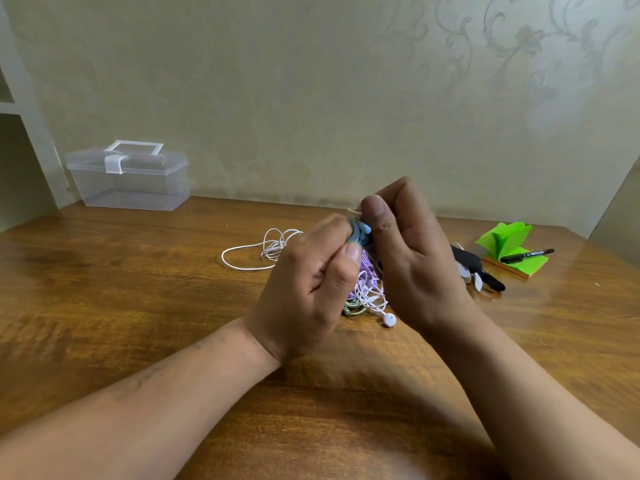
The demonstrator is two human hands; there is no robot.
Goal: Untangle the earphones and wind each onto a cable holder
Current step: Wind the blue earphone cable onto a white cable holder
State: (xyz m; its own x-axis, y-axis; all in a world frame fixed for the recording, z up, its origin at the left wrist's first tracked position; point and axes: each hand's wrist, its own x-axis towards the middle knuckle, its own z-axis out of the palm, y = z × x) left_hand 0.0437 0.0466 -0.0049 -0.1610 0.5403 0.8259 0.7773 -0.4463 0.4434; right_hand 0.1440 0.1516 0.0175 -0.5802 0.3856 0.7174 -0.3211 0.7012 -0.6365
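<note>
Wooden table, glossy brown grain. Clear plastic lidded box at 10 o'clock, by the wall. Loose white earphone cable coiled at 11 o'clock. Tangle of white, purple and green earphones near centre, one white earbud on the wood. Green sticky-note pad at 2 o'clock, with a black marker across it. Just beside the pad, a black item with white pieces, unclear.

Home desk: patterned wallpaper, wooden table, green sticky notes.
</note>
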